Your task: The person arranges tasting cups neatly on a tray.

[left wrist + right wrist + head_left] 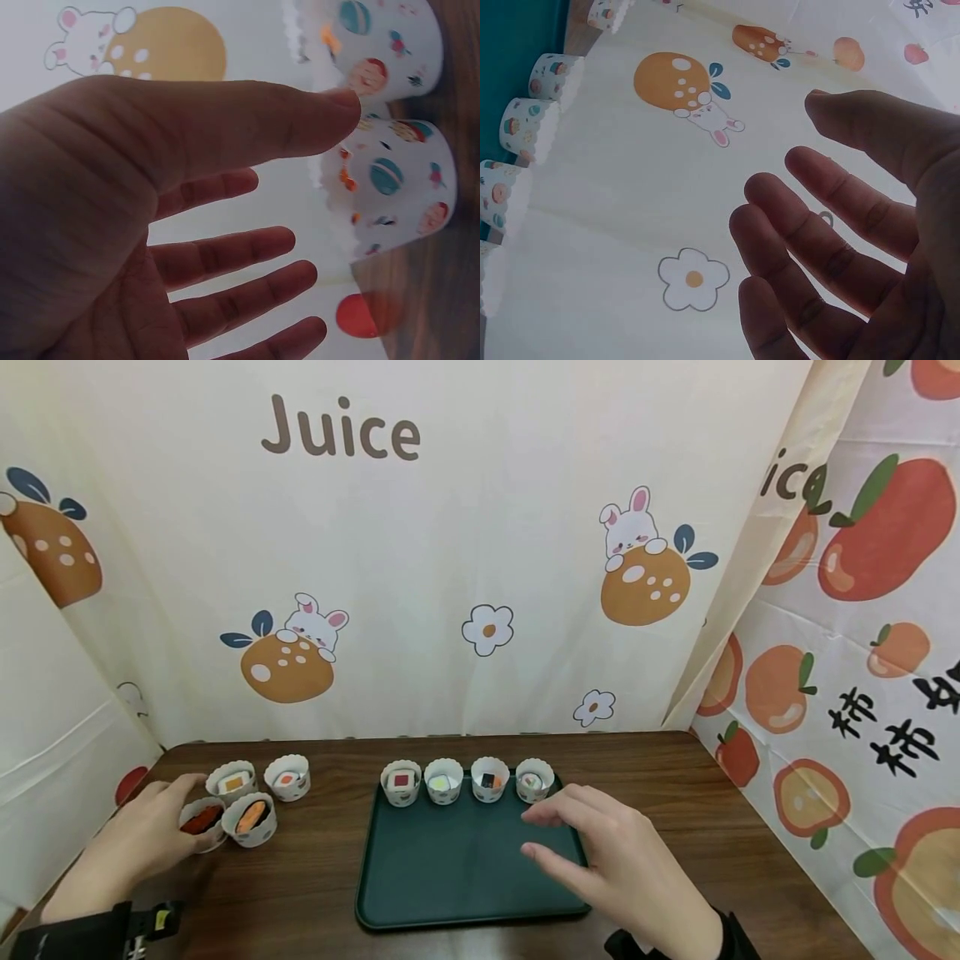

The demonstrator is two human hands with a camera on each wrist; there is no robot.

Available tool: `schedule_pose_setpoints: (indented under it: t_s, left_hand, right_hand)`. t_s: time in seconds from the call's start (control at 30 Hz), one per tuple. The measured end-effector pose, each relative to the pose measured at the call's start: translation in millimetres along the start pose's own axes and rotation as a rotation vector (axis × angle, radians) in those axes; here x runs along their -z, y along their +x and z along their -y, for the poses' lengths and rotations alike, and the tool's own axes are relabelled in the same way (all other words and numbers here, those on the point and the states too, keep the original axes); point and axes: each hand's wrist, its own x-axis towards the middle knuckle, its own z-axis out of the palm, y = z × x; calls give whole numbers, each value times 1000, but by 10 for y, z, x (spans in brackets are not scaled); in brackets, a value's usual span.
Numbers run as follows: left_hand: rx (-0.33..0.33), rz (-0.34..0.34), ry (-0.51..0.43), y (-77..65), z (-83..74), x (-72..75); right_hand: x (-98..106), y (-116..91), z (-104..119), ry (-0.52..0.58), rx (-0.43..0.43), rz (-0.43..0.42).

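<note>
My left hand (153, 827) reaches over a patterned paper cup (217, 837) holding a dark red sushi-like piece (202, 819). Its thumb and fingers stand apart on either side of that cup. Close by is another cup (258, 837) with an orange-topped piece (252, 816). In the left wrist view the fingers (247, 307) are spread, with patterned cups (409, 184) beyond the thumb. My right hand (611, 847) hovers over the right side of a dark green tray (465, 877), fingers loosely bent and thumb apart, holding nothing.
Several paper cups with small sushi-like pieces line the tray's far edge, among them a cup (402, 796) with a dark red square. Behind the left pair stand a cup (243, 793) and a cup (294, 790). A printed curtain (465, 527) hangs behind the wooden table (322, 877).
</note>
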Motion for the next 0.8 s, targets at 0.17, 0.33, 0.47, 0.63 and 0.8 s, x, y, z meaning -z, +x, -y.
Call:
schedule_pose_setpoints:
  t_s: [0.17,0.33,0.47,0.63,0.8]
  left_hand:
    - [32,61,-1,43,68,-51]
    - [29,62,-10,62,115,-88]
    - [49,81,-16,64,136,-123]
    - [69,93,-5,65,144,-148]
    - [81,81,0,67,138,-152]
  right_hand:
    - [13,-13,50,-9,15,3]
    - [29,-14,81,0,42,0]
    - [36,-15,98,5,53,1]
    - [35,-17,103,8,61,2]
    - [34,-14,88,8,78,-13]
